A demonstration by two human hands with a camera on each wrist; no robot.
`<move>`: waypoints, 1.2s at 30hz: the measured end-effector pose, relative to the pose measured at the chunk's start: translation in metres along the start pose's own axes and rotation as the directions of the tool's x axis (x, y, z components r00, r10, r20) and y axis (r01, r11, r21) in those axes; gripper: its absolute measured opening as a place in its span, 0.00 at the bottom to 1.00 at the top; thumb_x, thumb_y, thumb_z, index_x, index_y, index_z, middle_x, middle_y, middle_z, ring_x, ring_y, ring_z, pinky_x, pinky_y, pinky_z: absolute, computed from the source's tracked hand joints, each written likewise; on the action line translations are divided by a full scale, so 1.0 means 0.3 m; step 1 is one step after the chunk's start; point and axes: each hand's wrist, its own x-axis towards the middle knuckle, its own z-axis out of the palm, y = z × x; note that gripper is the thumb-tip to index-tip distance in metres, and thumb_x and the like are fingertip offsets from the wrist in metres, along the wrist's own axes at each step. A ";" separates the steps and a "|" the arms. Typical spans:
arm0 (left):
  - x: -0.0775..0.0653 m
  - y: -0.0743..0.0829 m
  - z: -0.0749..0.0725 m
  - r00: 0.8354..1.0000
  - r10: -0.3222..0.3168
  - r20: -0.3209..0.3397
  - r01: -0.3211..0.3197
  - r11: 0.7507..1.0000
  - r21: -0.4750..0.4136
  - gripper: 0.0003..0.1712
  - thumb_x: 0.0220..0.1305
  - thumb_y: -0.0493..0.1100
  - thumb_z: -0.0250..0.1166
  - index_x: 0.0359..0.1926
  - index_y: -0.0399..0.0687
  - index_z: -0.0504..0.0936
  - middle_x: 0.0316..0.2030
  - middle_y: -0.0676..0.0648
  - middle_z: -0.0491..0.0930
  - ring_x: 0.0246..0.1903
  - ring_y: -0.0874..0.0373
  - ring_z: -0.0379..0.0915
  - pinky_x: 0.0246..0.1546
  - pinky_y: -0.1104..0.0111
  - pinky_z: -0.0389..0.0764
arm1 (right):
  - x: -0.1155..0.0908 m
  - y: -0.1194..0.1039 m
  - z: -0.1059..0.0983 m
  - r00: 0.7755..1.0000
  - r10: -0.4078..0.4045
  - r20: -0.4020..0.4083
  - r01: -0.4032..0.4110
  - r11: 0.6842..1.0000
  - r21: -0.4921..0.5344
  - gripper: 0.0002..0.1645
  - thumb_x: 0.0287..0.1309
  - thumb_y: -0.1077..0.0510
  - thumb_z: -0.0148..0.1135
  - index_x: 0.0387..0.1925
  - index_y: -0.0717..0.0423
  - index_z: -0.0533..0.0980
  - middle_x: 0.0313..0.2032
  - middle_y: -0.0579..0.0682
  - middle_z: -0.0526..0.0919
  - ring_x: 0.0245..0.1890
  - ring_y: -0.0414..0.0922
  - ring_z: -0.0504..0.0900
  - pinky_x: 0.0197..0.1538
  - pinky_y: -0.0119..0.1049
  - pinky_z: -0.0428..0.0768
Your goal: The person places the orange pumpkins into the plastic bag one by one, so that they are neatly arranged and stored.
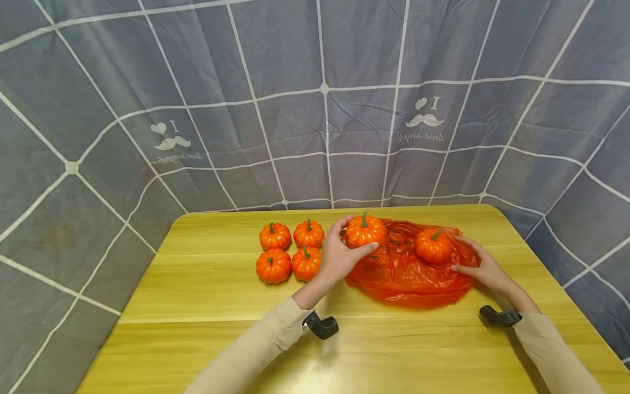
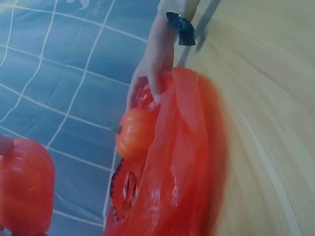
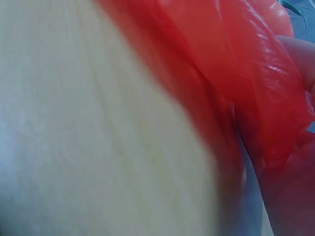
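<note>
At left on a wooden table [image 1: 197, 306], four orange pumpkins [image 1: 274, 266] are being shown in a two-by-two cluster. Just to their right, a fifth pumpkin [image 1: 366, 232], stem up, is being gripped between thumb and fingers by the left hand [image 1: 339, 256], at the left end of a red plastic bag [image 1: 408, 290]. Farther right, a sixth pumpkin [image 1: 433, 247] is being cradled by crinkled film, while the bag's right edge is being held between thumb and fingers by the right hand [image 1: 484, 268]. Care is probably best being taken to grip ribbed sides, not stem, with thin plastic being steadied wide, clear of the fruit.
</note>
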 end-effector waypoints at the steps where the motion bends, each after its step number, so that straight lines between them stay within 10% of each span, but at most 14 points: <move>1: 0.002 0.000 0.011 1.000 -0.002 0.000 0.002 1.000 0.007 0.42 0.43 0.46 0.78 0.61 0.47 0.72 0.54 0.43 0.73 0.50 0.50 0.74 0.50 0.63 0.81 | 0.001 0.001 0.001 1.000 -0.004 -0.001 0.004 1.000 0.012 0.44 0.53 0.67 0.67 0.69 0.61 0.57 0.61 0.35 0.63 0.52 0.16 0.62 0.51 0.09 0.63; 36: 0.056 -0.061 0.262 0.994 -0.105 -0.035 0.108 0.990 0.096 0.42 0.41 0.48 0.79 0.60 0.50 0.74 0.54 0.46 0.75 0.53 0.51 0.71 0.54 0.61 0.76 | 0.022 0.000 0.001 0.998 -0.063 0.020 0.062 0.997 0.040 0.44 0.52 0.69 0.67 0.68 0.66 0.57 0.60 0.30 0.63 0.54 0.16 0.63 0.52 0.10 0.64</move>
